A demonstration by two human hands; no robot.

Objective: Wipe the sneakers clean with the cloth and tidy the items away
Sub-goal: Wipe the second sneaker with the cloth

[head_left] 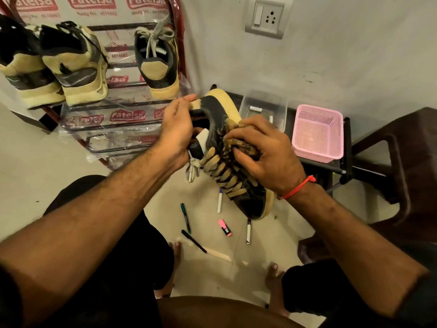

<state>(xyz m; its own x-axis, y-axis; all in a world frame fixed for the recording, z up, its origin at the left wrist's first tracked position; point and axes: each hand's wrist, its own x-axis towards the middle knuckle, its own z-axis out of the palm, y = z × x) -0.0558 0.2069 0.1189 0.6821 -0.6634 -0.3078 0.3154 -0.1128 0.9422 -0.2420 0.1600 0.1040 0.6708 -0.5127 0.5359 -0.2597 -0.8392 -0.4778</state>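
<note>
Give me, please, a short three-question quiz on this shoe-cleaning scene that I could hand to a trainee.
1. True or false: the sneaker being wiped stands on the rack.
2. Which hand presses the cloth to the laces? A left hand B right hand
3. Fill in: the basket on the bench is coloured ____.

Key: 1 false, it is held in the air by both hands. 2 B. 3 pink.
</note>
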